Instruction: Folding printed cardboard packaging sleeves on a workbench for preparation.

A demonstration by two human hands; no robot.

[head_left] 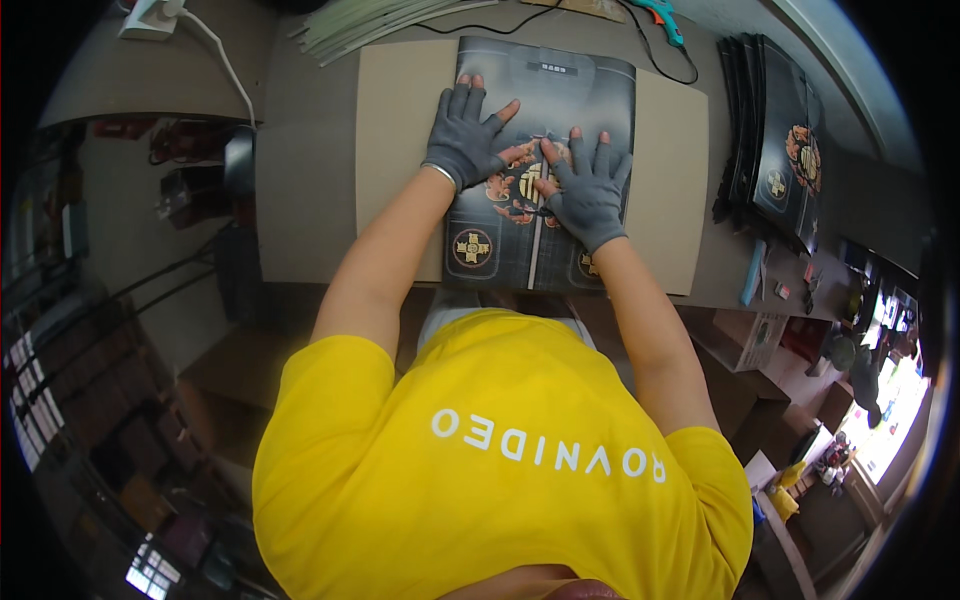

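Observation:
A dark printed sheet (555, 95), folded so that its two edges meet along a lengthwise seam, lies flat in front of me. It carries an orange and gold emblem in the middle and smaller gold round marks near its lower corners. Under it is a plain beige board (668, 190), wider than the sheet. My left hand (466, 138), in a grey glove with bare fingertips, rests spread on the sheet's left half. On the right half lies my right hand (590, 198), gloved alike, its fingers apart and pointing away from me. Neither hand grips anything.
Several similar dark printed pieces (785, 130) are piled on the table's right. At the back lie a bundle of pale sticks (360, 25) and a teal glue gun (660, 16) with a black cord. A white socket block (152, 18) with a cable sits at far left.

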